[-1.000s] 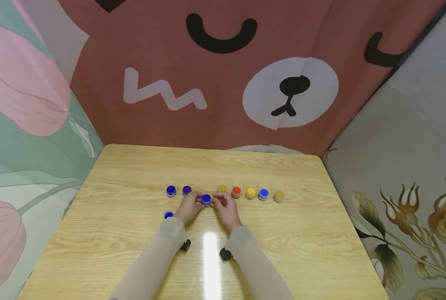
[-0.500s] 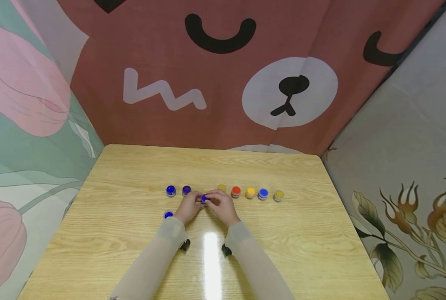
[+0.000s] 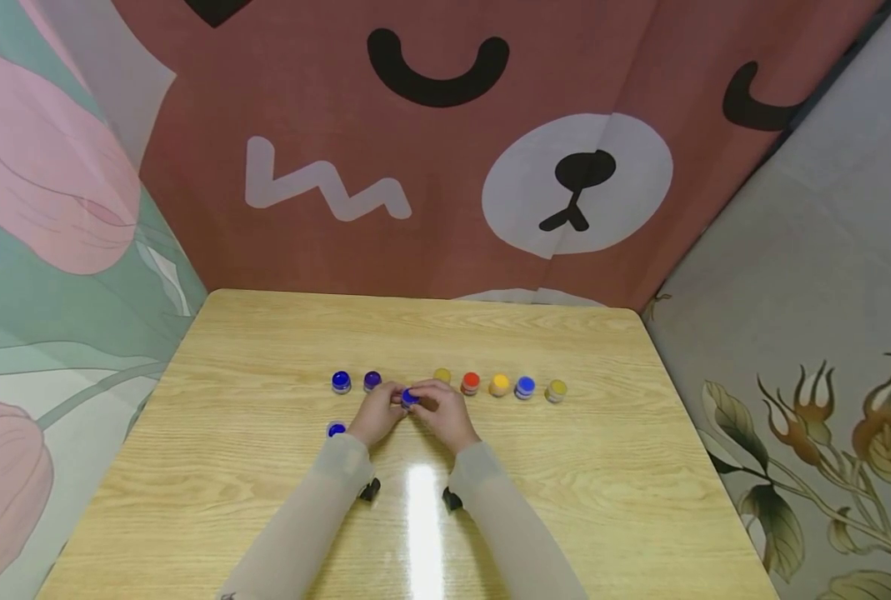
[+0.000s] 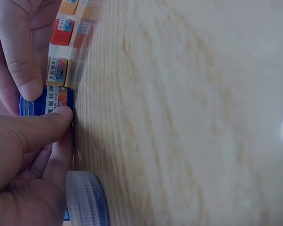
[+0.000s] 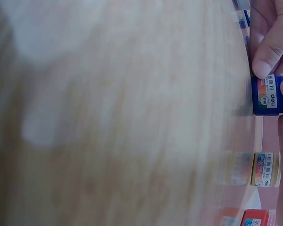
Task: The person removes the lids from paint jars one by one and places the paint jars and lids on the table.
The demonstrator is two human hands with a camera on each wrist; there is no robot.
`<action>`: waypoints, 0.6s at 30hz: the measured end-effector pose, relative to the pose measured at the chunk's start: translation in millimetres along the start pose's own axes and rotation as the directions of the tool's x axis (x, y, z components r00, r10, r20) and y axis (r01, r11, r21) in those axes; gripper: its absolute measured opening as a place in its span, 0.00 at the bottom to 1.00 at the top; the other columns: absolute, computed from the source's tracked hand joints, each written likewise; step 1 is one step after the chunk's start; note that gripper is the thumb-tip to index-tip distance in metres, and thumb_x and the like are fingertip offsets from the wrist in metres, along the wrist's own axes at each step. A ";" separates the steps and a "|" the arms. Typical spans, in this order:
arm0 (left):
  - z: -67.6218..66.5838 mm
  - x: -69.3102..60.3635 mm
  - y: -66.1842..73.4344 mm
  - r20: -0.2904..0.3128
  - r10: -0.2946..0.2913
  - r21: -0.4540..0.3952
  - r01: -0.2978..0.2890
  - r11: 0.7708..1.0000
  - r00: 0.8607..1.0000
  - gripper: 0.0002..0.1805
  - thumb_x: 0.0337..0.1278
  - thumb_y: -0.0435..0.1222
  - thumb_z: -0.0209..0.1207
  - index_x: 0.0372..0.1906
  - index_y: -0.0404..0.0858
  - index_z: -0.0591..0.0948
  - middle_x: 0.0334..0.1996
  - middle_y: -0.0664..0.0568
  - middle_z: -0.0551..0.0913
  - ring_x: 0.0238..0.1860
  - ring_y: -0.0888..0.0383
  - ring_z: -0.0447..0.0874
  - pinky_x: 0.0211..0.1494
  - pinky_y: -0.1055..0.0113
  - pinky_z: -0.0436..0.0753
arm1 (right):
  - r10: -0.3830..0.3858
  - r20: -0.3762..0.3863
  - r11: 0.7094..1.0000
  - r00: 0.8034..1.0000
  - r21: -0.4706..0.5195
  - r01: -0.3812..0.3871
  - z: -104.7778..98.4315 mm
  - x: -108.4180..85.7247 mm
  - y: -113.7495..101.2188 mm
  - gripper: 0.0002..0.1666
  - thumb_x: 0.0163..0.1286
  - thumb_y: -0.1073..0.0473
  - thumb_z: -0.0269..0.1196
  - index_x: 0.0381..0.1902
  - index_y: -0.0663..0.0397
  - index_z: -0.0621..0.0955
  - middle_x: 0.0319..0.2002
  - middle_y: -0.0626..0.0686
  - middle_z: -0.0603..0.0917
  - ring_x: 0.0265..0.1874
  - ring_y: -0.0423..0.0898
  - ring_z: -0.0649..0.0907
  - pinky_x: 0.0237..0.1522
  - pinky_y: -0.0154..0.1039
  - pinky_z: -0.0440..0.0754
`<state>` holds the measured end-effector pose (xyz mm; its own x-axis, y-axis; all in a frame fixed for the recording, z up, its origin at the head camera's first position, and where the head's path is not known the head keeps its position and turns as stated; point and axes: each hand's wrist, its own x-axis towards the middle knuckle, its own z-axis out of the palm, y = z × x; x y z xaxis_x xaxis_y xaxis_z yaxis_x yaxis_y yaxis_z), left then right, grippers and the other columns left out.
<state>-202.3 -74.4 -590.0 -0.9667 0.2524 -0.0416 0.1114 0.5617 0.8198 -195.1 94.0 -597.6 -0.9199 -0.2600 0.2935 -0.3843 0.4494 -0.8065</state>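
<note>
A small, squat cylindrical blue plastic jar (image 5: 267, 95) with a printed label sits between both hands, at the wood-grain worktop (image 3: 565, 492); base contact cannot be told. Left hand (image 3: 374, 415): fingers pinch the labelled body. Right hand (image 3: 448, 417): fingers grasp the ribbed cap end. Nearby, a red-capped jar (image 3: 471, 384) and a yellow-capped jar (image 3: 499, 385) stand upright, apart.

Wood-grain table (image 3: 565, 467), rounded far corners; left, dark-blue jar (image 3: 341, 382), purple jar (image 3: 372, 381), nearer blue jar (image 3: 336, 430); right, mustard jar (image 3: 442, 376), red jar (image 3: 471, 383), yellow jar (image 3: 499, 385), bright-blue jar (image 3: 524, 387), olive jar (image 3: 556, 391)
</note>
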 end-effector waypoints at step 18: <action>2.6 1.4 -2.7 -0.018 0.021 0.024 -0.020 1.000 1.000 0.19 0.58 0.24 0.67 0.54 0.24 0.79 0.47 0.38 0.83 0.51 0.42 0.83 0.58 0.51 0.82 | 0.030 -0.083 0.993 0.996 0.120 -0.020 4.8 -1.8 1.6 0.10 0.61 0.69 0.73 0.42 0.64 0.89 0.49 0.58 0.87 0.50 0.55 0.85 0.55 0.38 0.84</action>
<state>-203.4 -73.5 -593.8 -0.9681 0.2500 -0.0146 0.1364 0.5751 0.8066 -193.6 91.1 -601.9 -0.9344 -0.1744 0.3105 -0.3536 0.3489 -0.8679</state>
